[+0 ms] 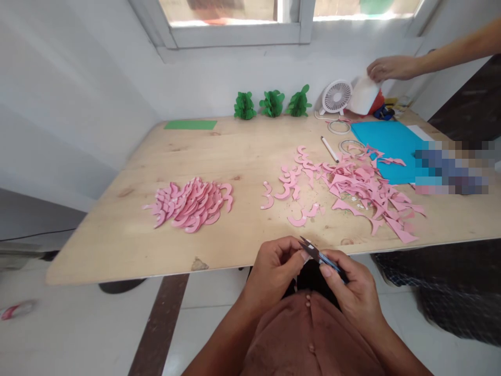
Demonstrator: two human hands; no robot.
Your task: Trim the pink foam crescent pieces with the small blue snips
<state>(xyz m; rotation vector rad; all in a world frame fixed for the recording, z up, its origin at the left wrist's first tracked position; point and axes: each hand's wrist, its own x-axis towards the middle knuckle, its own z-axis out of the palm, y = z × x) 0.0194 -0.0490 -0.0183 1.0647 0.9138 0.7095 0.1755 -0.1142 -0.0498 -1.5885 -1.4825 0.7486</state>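
Near the table's front edge, my right hand (pixel 354 287) is closed around small snips (pixel 316 253) with dark blades and a blue handle. Their blades point up and left, beside the fingertips of my left hand (pixel 276 269). Thumb and forefinger of that left hand are pinched together; a small whitish bit shows by them, too little to name. Beyond my hands lie loose curved pink pieces (pixel 287 183) on the wooden table. Farther left sits a pile of overlapping pink scalloped pieces (pixel 199 203). Pink offcuts (pixel 364 183) are heaped to the right.
Three green paper shapes (pixel 271 103) stand along the wall beside a white fan (pixel 337 97). Another person's hand (pixel 395 68) grips a white container (pixel 363 96). A marker (pixel 330 149), tape rolls (pixel 338 127), blue sheets (pixel 395 141) and a green strip (pixel 190 125) lie on the table (pixel 129 224).
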